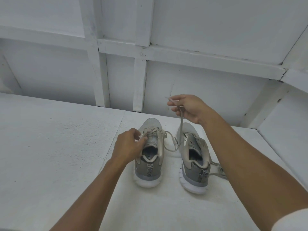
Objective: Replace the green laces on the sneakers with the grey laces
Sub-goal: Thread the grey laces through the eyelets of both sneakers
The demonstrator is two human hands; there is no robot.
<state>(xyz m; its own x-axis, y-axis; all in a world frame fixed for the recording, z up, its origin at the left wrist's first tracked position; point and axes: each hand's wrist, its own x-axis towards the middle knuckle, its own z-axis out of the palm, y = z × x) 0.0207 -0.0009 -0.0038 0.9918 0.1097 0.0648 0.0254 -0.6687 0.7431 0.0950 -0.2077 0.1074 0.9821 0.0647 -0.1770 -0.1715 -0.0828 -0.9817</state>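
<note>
Left hand [129, 144] grips the left sneaker [150, 154] at its eyelets near the counter's [66, 147] far edge. Right hand [188, 109] pinches its lace [180, 124] end, lifted taut. This looks like mid-lacing; next comes feeding the tip through an eyelet.

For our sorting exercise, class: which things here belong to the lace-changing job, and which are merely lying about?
Job: left grey fabric sneaker, white sole; matching right sneaker; pale flat lace, threaded in the left sneaker, held by left hand and right hand; second loose lace beside right heel.
Just there: white painted table; white panelled wall.
</note>
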